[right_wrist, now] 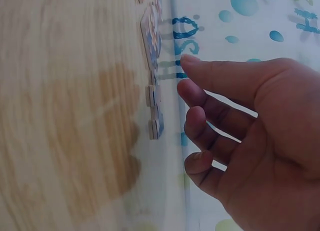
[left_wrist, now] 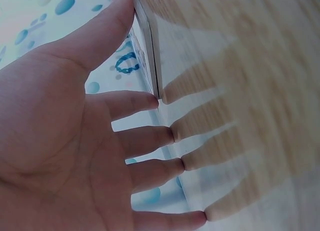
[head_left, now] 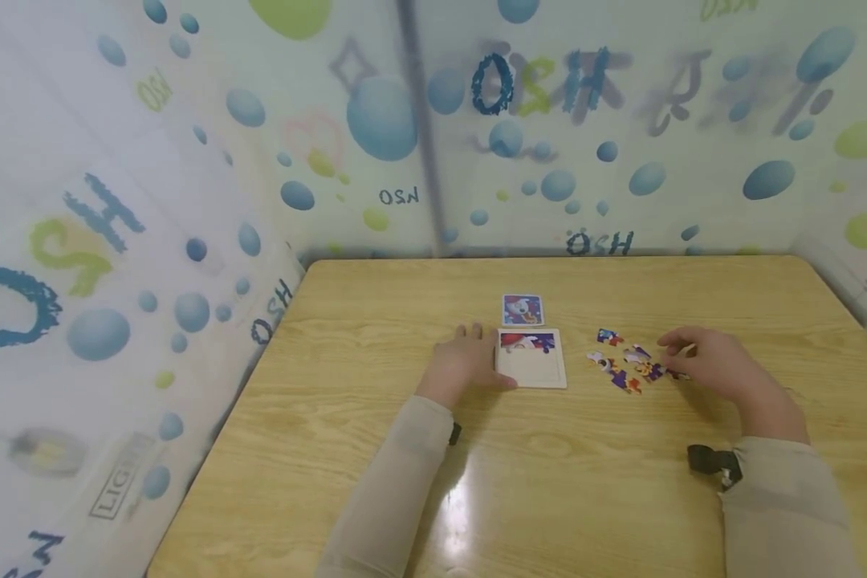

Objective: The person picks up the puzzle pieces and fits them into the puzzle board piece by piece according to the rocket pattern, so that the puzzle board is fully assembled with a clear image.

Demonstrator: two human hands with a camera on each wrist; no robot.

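A square puzzle board (head_left: 533, 371) with a pale frame lies mid-table, its top strip filled with red and purple picture pieces. My left hand (head_left: 466, 363) rests at its left side, fingers spread, thumb on the lower left corner. In the left wrist view the index fingertip touches the board's edge (left_wrist: 153, 56) and the other fingertips meet the table. To the right lie several loose jigsaw pieces (head_left: 618, 376), purple, orange and white. My right hand (head_left: 718, 365) hovers over their right end, fingers loosely bent; in the right wrist view nothing sits between thumb and fingers.
Just beyond the board lies a small square picture card (head_left: 523, 310) with a purple and white design. The wooden table (head_left: 376, 321) ends at a wall curtain (head_left: 549, 185) printed with bubbles and letters, which also runs along the left side.
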